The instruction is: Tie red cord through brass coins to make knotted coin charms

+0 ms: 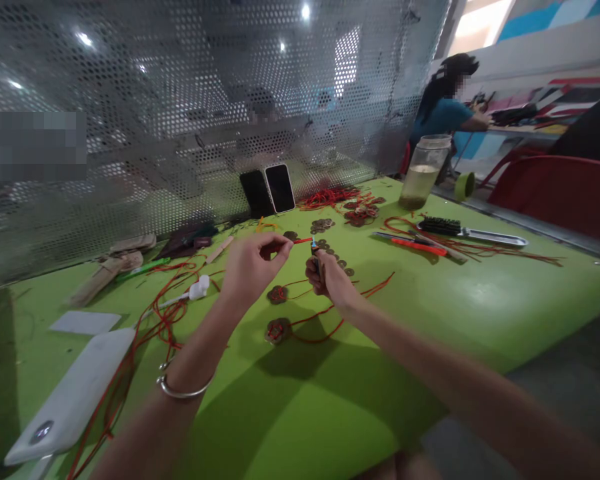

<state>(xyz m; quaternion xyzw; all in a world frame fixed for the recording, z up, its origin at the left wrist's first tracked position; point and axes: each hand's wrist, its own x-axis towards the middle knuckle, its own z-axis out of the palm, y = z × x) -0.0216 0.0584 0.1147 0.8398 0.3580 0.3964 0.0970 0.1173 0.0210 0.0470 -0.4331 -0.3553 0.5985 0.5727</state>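
Along the left side of the green tabletop (pixel 485 313), a tangle of orange-red cord (pixel 169 310) lies loose, presumably stock for use. The left hand (pixel 257 263), over the middle of the surface, pinches a short red cord (pixel 303 240) between thumb and forefinger, the tips closed on it. Beneath and between the hands, nearer the front edge, lie two flower-shaped coin rosettes, the nearer rosette (pixel 279 331) and the farther rosette (pixel 277 294), both laced with trailing cords; their lacing looks done, their tails untrimmed. The right hand (pixel 327 273) has its fingers curled fully around a lighter (pixel 315 257), with what looks like a blue flame at the held cord's end, so sealing that end seems under way. Just beyond this hand, a row of coins (pixel 335 257) appears unlaced. Towards the far edge, a coin pile (pixel 323 226) and a red cord bundle (pixel 330 197) suggest more remains; right of them sits a corded coin cluster (pixel 361 212), its finish unclear.
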